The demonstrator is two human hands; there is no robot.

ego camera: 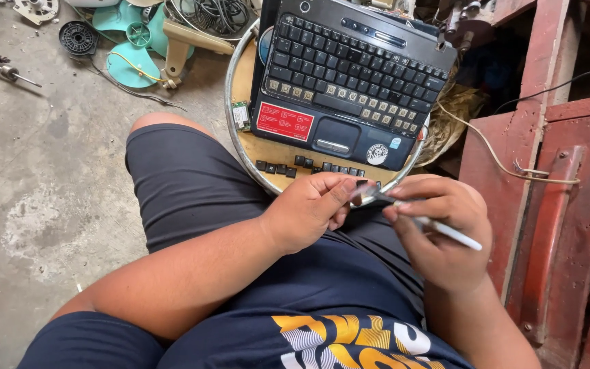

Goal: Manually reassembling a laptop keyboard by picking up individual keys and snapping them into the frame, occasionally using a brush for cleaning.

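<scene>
Left hand (308, 208): my fingers pinch a small key (362, 193), close over my lap.
Right hand (438, 229): I grip a white tool (445, 231), tip at the key.
Laptop (349, 82): on round tray (240, 140), loose keys (295, 166) before it.

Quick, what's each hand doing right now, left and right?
Left hand: closed, pinching a small dark keycap at its fingertips.
Right hand: closed around a thin white-handled tool, tip at the keycap.
</scene>
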